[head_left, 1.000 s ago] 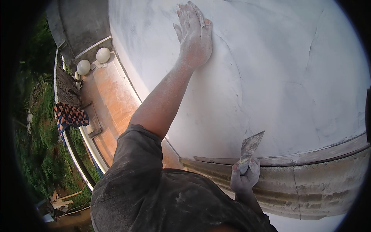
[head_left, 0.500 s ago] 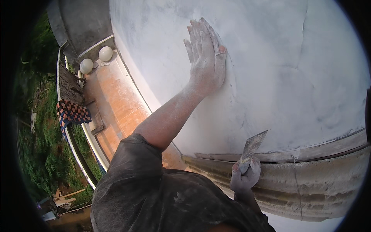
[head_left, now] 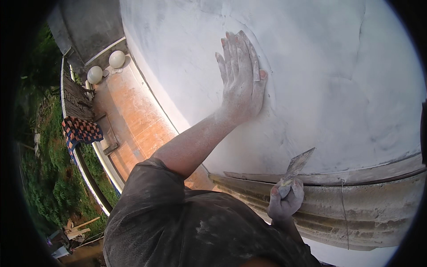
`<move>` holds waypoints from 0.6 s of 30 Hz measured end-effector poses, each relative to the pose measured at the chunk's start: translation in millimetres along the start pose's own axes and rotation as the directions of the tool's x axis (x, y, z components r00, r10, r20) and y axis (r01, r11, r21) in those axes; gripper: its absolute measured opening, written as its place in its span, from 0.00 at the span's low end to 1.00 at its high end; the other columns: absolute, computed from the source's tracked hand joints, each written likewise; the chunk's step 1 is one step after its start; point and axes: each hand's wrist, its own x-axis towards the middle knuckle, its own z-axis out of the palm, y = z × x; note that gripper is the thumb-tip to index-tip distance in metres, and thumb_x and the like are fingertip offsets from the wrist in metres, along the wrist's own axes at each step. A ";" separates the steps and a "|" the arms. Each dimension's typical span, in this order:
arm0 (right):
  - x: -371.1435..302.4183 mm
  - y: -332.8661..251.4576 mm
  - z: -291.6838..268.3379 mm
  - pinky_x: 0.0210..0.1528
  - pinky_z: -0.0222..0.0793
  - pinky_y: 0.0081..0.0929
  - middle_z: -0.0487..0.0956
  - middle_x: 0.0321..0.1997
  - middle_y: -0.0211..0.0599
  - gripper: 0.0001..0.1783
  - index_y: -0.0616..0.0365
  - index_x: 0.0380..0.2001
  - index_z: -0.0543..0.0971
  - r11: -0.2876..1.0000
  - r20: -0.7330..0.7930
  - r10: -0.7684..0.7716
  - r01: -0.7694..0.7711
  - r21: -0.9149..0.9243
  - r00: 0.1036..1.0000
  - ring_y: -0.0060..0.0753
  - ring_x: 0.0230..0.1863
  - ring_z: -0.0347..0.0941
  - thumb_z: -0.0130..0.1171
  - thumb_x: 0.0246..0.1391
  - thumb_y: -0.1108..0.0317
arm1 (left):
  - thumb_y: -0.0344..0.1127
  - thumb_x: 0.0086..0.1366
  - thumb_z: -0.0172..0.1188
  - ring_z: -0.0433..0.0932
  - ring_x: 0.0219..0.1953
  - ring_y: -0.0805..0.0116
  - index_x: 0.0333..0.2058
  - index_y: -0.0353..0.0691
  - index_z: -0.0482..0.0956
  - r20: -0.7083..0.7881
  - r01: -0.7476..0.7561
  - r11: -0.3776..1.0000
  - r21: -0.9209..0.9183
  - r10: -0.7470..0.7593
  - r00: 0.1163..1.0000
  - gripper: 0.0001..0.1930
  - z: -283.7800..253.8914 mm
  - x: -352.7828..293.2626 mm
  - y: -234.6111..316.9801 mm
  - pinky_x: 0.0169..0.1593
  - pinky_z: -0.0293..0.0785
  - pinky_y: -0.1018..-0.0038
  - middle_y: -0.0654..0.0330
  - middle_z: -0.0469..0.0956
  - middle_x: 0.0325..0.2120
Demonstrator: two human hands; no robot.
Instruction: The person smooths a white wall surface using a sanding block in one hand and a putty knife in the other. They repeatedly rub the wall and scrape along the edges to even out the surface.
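My left hand (head_left: 240,86), coated in white dust, lies flat against the white plastered wall (head_left: 320,102), fingers pointing up the wall. Under its palm and fingers it presses a thin flat sheet that looks like sandpaper (head_left: 250,51); only its edge shows between the fingers and thumb, and the rest is hidden. Lower and to the right, my right hand (head_left: 286,201) grips a putty knife (head_left: 300,163) by its handle. The knife's broad, smeared metal blade points up and to the right, in front of the wall's lower edge.
Beneath the wall runs a grey ledge (head_left: 356,176) above a weathered ribbed surface (head_left: 369,213) with a hanging wire. At left, a dusty orange tiled floor (head_left: 129,111) holds two white globes (head_left: 117,59). A checked cloth (head_left: 82,131) hangs over the railing, with greenery beyond.
My left hand has slid slightly down the wall with the sandpaper. The view has shifted a little. My right hand keeps the putty knife in nearly the same place.
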 end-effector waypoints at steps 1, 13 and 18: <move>1.5 -1.8 1.0 0.38 0.73 0.28 0.70 0.52 0.48 0.38 0.55 0.66 0.62 0.995 0.020 0.005 -0.003 -0.099 1.000 0.32 0.41 0.71 0.59 0.52 0.84 | 0.45 0.76 0.40 0.29 0.73 0.26 0.68 0.16 0.41 0.101 -0.082 0.996 0.038 0.078 0.992 0.37 9.7 -44.4 15.4 0.67 0.24 0.27 0.23 0.37 0.69; 23.5 -13.2 18.3 0.39 0.71 0.27 0.69 0.53 0.47 0.40 0.54 0.69 0.60 0.994 0.059 -0.080 0.084 -0.068 0.995 0.30 0.39 0.71 0.59 0.53 0.84 | 0.41 0.76 0.39 0.30 0.74 0.29 0.70 0.22 0.32 0.012 0.118 0.989 0.090 -0.120 0.993 0.38 -24.5 34.4 -35.2 0.70 0.28 0.33 0.30 0.34 0.72; 22.4 -13.1 25.1 0.41 0.70 0.29 0.73 0.43 0.39 0.40 0.57 0.69 0.59 0.986 0.004 -0.015 0.015 -0.165 1.000 0.30 0.39 0.68 0.59 0.53 0.84 | 0.39 0.75 0.40 0.26 0.73 0.24 0.68 0.15 0.36 0.323 -0.092 0.989 0.114 0.050 0.945 0.36 -2.0 -81.6 6.7 0.68 0.25 0.29 0.24 0.32 0.70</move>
